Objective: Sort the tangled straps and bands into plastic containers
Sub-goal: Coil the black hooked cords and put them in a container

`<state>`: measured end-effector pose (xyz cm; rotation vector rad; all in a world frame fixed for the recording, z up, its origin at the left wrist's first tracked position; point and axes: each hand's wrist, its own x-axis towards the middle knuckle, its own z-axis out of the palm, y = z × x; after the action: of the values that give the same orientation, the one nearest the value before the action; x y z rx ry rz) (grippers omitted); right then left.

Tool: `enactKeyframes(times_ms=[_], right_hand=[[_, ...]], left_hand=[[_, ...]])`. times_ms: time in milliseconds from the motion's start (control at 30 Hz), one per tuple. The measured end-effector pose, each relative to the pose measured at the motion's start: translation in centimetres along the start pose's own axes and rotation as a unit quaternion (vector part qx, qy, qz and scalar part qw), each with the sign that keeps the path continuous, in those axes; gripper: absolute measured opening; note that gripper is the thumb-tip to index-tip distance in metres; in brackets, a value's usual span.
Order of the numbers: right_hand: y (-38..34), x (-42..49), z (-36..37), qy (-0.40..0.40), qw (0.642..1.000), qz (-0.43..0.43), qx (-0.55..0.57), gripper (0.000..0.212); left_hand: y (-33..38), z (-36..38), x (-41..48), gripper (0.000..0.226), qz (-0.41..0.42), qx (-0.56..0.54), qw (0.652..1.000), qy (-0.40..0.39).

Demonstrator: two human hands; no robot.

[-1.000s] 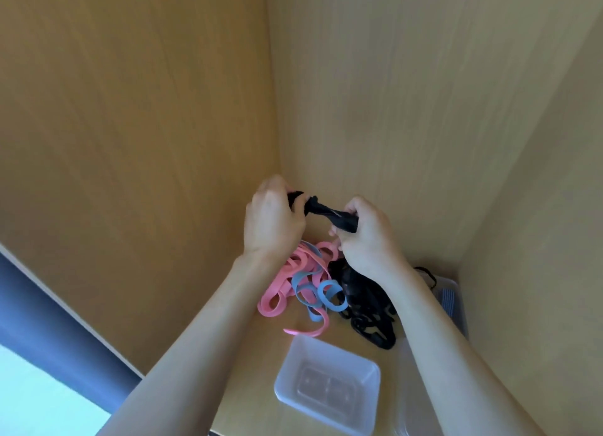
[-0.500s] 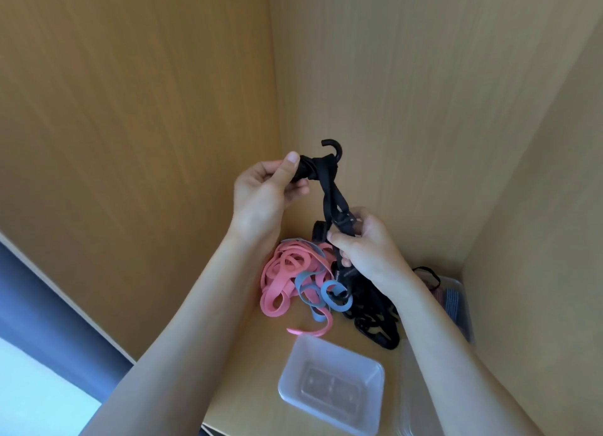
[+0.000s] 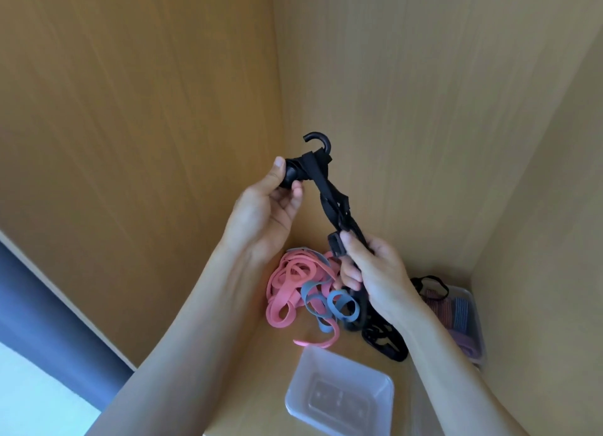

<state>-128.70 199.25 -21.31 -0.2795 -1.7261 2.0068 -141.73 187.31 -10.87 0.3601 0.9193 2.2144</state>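
Black strap (image 3: 329, 198), left hand (image 3: 261, 220), right hand (image 3: 375, 272)

You hold the black strap (image 3: 329, 200) up in the air, its hook (image 3: 318, 140) on top. Pink bands (image 3: 287, 292) and blue bands (image 3: 339, 305) lie tangled just behind a clear tub (image 3: 339, 393).

The wood walls (image 3: 424, 76) shut in left, back, right; bands (image 3: 287, 292) and black straps (image 3: 385, 341) crowd the back; a clear tub (image 3: 349, 362) sits in front; bare shelf (image 3: 261, 370) beside it; open air above.
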Motion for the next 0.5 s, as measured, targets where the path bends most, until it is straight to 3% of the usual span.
enactKeyframes(times_ms=[100,233,333,400,500], right_hand=[[1.0,-0.6,-0.6,-0.011,1.000,0.001,-0.016,0.044],[1.3,-0.5,-2.3,-0.004,0.993,0.001,-0.116,0.058],[1.2,-0.3,-3.1,0.040,0.978,-0.023,-0.204,0.025],[1.5,0.1,-3.9,0.076,0.968,-0.028,-0.237,0.031],[1.3,0.4,-4.8,0.078,0.971,0.006,-0.225,0.012]], left_hand=[[0.3,-0.5,0.3,0.014,-0.026,-0.027,0.999,-0.012],[1.1,-1.2,1.7,0.020,-0.059,-0.020,0.997,-0.049],[0.6,-2.3,2.9,0.025,-0.083,-0.019,0.992,-0.088],[0.0,-3.4,3.1,0.036,-0.113,0.000,0.986,-0.126],[-0.8,-4.4,2.2,0.030,-0.191,0.089,0.952,-0.221]])
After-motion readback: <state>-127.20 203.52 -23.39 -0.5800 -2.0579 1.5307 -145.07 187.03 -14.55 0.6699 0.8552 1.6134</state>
